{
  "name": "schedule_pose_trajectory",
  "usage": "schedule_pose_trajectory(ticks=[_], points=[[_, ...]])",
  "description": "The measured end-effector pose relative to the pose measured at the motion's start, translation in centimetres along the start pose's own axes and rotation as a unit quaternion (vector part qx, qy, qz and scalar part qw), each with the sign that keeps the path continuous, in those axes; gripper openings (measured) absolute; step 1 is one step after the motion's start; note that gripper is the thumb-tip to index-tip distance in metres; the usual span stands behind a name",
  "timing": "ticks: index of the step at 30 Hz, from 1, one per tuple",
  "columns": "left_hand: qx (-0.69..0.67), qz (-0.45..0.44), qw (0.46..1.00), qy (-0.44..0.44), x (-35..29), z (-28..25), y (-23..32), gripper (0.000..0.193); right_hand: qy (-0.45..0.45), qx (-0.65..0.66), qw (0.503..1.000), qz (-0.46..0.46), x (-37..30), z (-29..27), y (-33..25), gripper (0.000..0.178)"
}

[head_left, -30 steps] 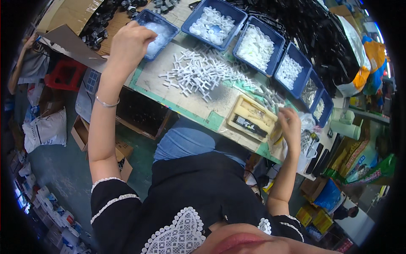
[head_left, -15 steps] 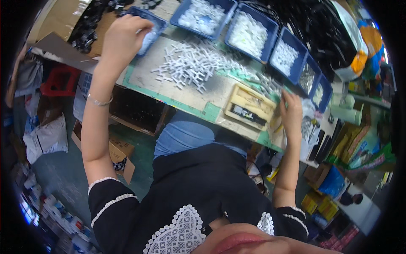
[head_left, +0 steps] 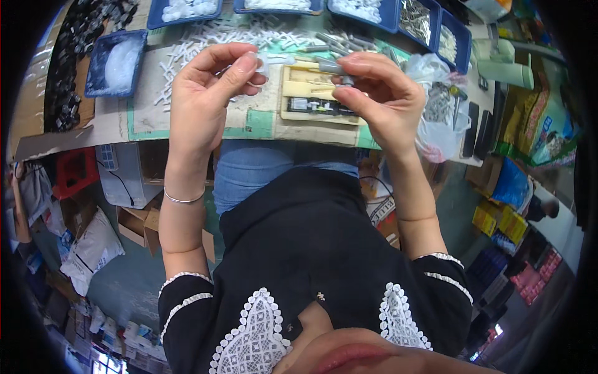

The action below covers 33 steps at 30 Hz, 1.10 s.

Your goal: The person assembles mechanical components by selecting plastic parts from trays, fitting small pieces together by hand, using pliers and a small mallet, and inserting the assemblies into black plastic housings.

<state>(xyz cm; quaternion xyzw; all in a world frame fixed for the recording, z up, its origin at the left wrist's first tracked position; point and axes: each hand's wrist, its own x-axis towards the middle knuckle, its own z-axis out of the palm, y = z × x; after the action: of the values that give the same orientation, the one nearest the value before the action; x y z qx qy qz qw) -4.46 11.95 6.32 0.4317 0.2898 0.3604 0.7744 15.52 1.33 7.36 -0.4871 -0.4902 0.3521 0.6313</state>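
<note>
Both my hands are raised over the workbench, facing each other. My left hand (head_left: 212,84) pinches a small translucent white plastic piece (head_left: 263,65) between thumb and fingertips. In my right hand (head_left: 383,90), thumb and fingers close on a small grey cylindrical part (head_left: 330,67), whose end points toward the left hand. The two pieces are apart. Below and between the hands lies a cream-coloured plastic fixture (head_left: 293,87) holding a black part (head_left: 317,106) in its slot. Fingers of the right hand hide some of the fixture's right side.
A pile of white branched plastic pieces (head_left: 177,56) and grey cylindrical parts (head_left: 349,43) lie beyond my hands. A blue bin (head_left: 93,87) with translucent pieces stands left; more blue bins (head_left: 393,26) line the back. A plastic bag (head_left: 439,124) of metal parts sits right.
My left hand has come back from the left blue bin to the middle, with a translucent piece in it. My right hand has moved inward, with a grey cylindrical part. The view has turned.
</note>
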Motion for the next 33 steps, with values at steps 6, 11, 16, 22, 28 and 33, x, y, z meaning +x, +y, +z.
schedule_pose_trajectory(ticks=[6,11,16,22,28,33], points=[[0.012,0.008,0.999,0.029,-0.6,2.2,-1.8,0.018,0.013,0.087,0.993,0.079,-0.9,-0.1,0.5,0.032],[0.059,0.011,0.998,0.031,-0.8,2.8,-1.8,0.017,-0.021,-0.05,0.998,0.013,-1.2,-0.2,-0.2,0.026],[0.08,-0.001,0.997,0.017,-1.3,3.5,-2.4,0.019,-0.015,-0.023,0.999,0.029,-1.7,-0.5,0.3,0.027],[0.436,0.177,0.879,-0.08,-2.1,3.8,-3.7,0.013,-0.081,-0.189,0.979,0.012,-3.4,-2.7,-0.4,0.026],[0.572,0.275,0.767,-0.088,-2.5,4.0,-6.8,0.023,-0.027,-0.385,0.923,0.001,-6.5,-5.4,0.7,0.026],[0.615,0.343,0.703,-0.097,-2.7,4.0,-9.0,0.026,-0.033,-0.372,0.928,0.012,-7.1,-5.7,2.7,0.026]])
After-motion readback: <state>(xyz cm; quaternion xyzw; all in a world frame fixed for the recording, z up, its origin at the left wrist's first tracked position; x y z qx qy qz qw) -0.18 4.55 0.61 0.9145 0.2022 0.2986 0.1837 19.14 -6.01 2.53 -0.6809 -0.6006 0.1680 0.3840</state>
